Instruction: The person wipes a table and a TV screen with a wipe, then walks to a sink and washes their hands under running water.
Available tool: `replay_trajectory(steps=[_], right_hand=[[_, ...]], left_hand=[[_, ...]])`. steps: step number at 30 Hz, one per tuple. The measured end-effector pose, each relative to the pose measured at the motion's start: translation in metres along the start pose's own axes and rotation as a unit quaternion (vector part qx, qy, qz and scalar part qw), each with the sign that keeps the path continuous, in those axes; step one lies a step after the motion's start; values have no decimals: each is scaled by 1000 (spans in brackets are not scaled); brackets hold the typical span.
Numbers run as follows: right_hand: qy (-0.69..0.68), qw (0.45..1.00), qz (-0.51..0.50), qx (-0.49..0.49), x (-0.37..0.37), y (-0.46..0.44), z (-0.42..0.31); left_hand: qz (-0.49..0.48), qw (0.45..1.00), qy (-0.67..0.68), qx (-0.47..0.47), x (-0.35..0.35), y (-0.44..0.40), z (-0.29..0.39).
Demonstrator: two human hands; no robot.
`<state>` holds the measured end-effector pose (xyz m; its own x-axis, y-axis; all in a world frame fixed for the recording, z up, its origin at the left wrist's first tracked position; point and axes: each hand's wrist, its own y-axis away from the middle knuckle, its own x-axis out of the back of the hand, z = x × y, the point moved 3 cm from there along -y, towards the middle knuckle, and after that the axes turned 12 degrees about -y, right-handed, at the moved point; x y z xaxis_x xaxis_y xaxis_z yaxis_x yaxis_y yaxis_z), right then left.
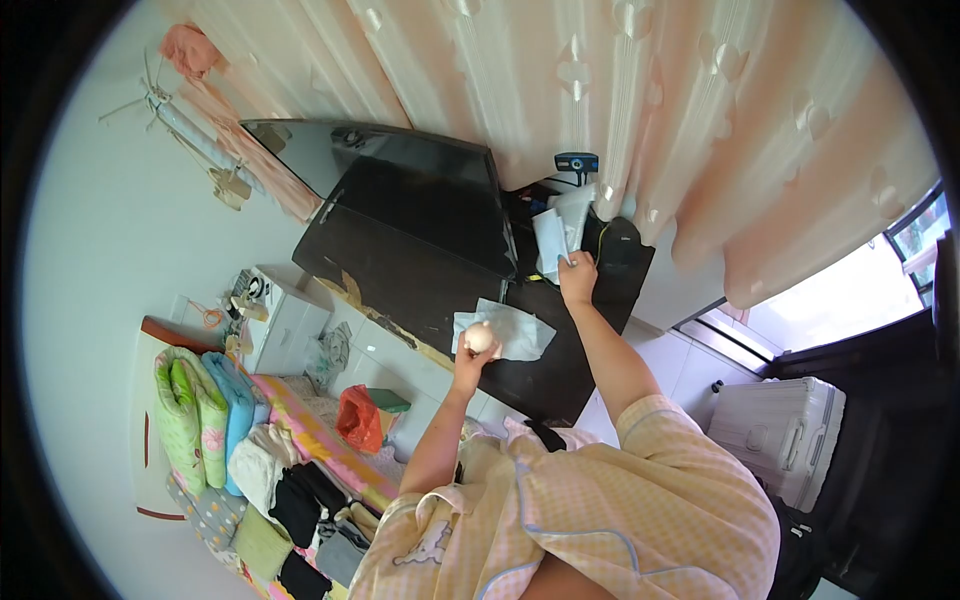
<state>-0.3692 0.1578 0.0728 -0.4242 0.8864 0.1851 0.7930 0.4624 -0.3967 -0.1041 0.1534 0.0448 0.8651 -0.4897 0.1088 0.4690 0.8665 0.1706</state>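
Observation:
My left hand is closed around a round cream-coloured object with a small knob on top; its exact kind I cannot make out. Under it, a thin whitish sheet, like a wipe or tissue, lies spread on the dark desk. Farther right, my right hand grips the lower edge of a flat white packet at the back of the desk. A second pale, glossy wrapper sits just behind that packet.
A large black screen stands along the desk's back. Near the curtain is a small webcam, with cables below and a dark rounded object to the right. A suitcase and a clothes-covered bed flank me.

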Motion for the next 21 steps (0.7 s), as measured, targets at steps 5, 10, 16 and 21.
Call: replay_trajectory(steps=[5, 10, 16, 21], right_hand=[[2, 997, 54, 61, 53, 33, -42], [41, 988, 45, 145, 84, 79, -77], [-20, 987, 5, 160, 81, 125, -136], [-160, 976, -125, 82, 11, 197, -142]], left_hand=[[-62, 963, 259, 27, -8, 8, 18], [-184, 936, 299, 4, -24, 1, 14], [-278, 895, 349, 17, -10, 13, 22], [-270, 871, 399, 95, 68, 28, -11]])
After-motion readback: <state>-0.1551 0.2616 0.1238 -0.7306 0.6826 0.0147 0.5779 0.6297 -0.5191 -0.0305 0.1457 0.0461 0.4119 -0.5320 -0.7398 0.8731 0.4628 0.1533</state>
